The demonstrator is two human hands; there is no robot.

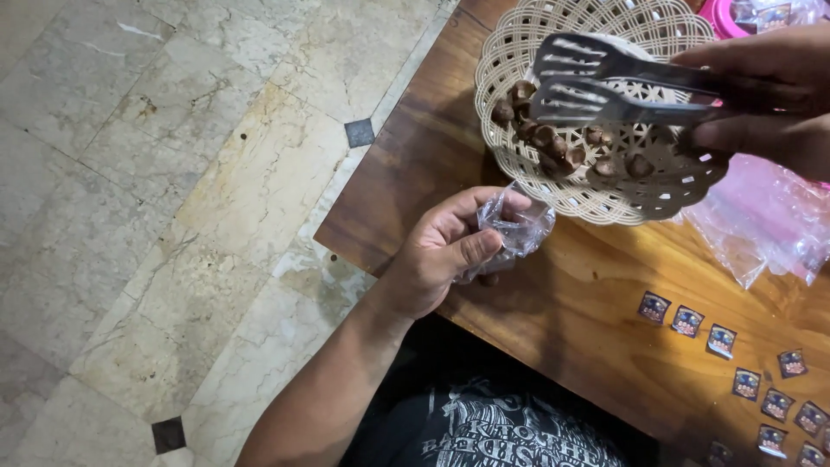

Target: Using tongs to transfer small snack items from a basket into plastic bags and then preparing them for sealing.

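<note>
The person sits at the corner of a wooden table [553, 303], looking down at both hands. The left hand [441, 251] is curled around a small clear plastic bag [514, 227], the thumb and fingers pinched on its crumpled mouth, holding it just off the table's edge and just below the rim of a cream woven basket [666, 195]. The right hand [761, 95] comes in from the right edge and grips a pair of metal tongs [588, 82], its fingers closed round the handles; the slotted blades stand slightly apart above the basket, and I cannot tell whether anything sits between them. In the basket lies a loose cluster of small brown round pieces [553, 143], most of them gathered toward the left side under the tong tips. To the right of the basket rests a heap of pinkish clear plastic bags [765, 225]. Farther along the table, toward the near right, small dark square labels [718, 342] are spread out in a scattered row. Beyond the table is a marble tiled floor [173, 173].
</note>
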